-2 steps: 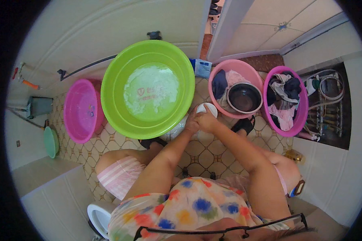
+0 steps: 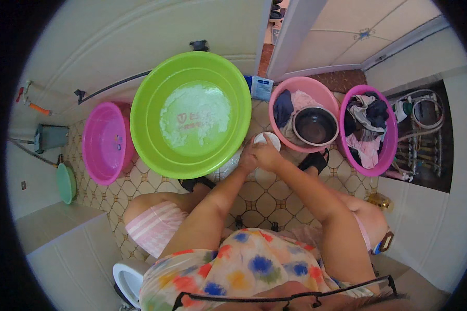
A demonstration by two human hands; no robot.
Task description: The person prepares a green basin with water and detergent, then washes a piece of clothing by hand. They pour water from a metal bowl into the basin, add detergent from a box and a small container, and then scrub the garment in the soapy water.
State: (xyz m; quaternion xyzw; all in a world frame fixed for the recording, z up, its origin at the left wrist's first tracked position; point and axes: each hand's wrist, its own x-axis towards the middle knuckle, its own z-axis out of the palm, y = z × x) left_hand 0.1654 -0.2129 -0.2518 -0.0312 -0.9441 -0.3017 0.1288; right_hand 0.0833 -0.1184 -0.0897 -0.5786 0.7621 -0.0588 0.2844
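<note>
Floor tiles show some open room in the middle. Green basin has its rim near left hand; pink basin is near right hand. Fingers meet at white round object between these basins; whether they clamp it, I cannot tell.

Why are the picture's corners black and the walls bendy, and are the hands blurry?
In the head view, the wide fisheye lens probably causes the round black border and bends the wall's lines near the rim; also in the head view, the left hand and right hand show no strong blur, though their overlap hides some fingers.
</note>
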